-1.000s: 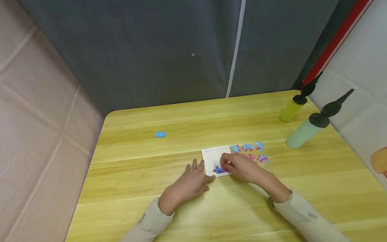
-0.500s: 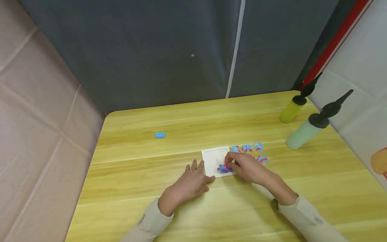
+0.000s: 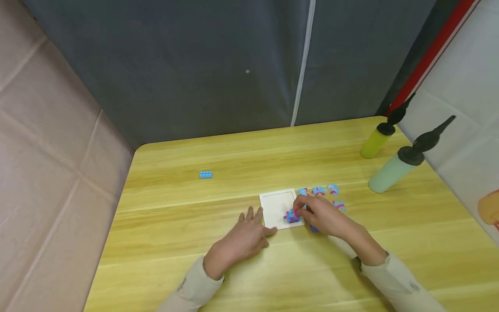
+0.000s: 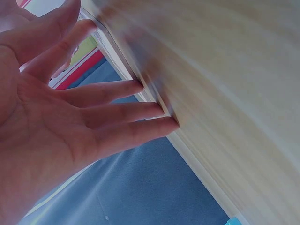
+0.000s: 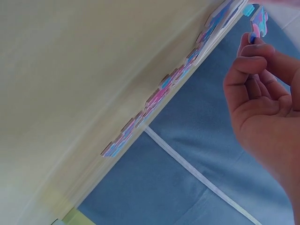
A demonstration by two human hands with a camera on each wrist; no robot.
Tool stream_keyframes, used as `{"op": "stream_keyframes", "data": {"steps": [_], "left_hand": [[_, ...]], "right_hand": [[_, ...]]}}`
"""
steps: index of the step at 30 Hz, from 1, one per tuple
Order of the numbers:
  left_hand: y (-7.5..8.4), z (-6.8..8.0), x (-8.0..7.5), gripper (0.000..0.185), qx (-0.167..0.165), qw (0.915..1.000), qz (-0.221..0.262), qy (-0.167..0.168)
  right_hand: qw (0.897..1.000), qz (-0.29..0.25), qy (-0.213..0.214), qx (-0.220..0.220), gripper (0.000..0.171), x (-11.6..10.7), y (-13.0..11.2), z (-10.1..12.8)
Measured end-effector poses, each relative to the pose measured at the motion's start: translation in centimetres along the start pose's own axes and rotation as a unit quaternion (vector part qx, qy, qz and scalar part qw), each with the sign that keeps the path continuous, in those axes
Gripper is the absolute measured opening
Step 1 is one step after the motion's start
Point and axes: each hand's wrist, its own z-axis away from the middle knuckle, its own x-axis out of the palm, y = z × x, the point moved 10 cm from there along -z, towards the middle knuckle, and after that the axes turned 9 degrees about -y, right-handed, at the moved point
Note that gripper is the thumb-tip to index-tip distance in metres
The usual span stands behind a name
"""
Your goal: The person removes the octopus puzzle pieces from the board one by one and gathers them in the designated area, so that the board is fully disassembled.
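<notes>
In the head view my right hand (image 3: 321, 216) pinches a blue, pink and purple jigsaw piece (image 3: 292, 216) between thumb and fingertips. This piece overlaps the lower right of a white puzzle tray (image 3: 274, 206). The right wrist view shows the same puzzle piece (image 5: 259, 23) held up clear of the table. My left hand (image 3: 242, 237) lies flat with fingers spread, its fingertips at the tray's left edge and the thumb by the front left corner. In the left wrist view the left hand's fingers (image 4: 112, 95) are straight, their tips on the tabletop.
Several loose jigsaw pieces (image 3: 319, 190) lie right of the tray, partly hidden by the right hand. A purple piece (image 3: 314, 229) shows below that hand. A blue toy brick (image 3: 205, 174) lies back left. A green pump (image 3: 391, 172) and a yellow pump (image 3: 375, 144) stand back right.
My right hand has shifted a little to the right with the pinched jigsaw piece, and the purple piece below it has come into sight. The left hand stays in place.
</notes>
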Motion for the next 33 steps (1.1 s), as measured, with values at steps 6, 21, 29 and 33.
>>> {"op": "stream_keyframes", "data": {"steps": [6, 21, 29, 33], "left_hand": [[0.1, 0.1, 0.0, 0.041, 0.000, 1.0000, -0.001, 0.000], [0.0, -0.1, 0.1, 0.040, -0.001, 1.0000, 0.000, 0.005], [0.0, 0.0, 0.0, 0.040, -0.001, 1.0000, 0.000, 0.007], [0.1, 0.0, 0.0, 0.040, 0.000, 1.0000, -0.002, 0.007]], "right_hand": [[1.000, -0.007, -0.008, 0.006, 0.009, -0.1, 0.3, 0.3], [1.000, -0.014, -0.005, 0.019, 0.008, -0.3, 1.0, 0.8], [1.000, -0.006, 0.010, 0.022, 0.009, -0.6, 1.2, 1.3], [1.000, -0.002, 0.023, 0.017, 0.010, -0.9, 1.4, 1.6]]}}
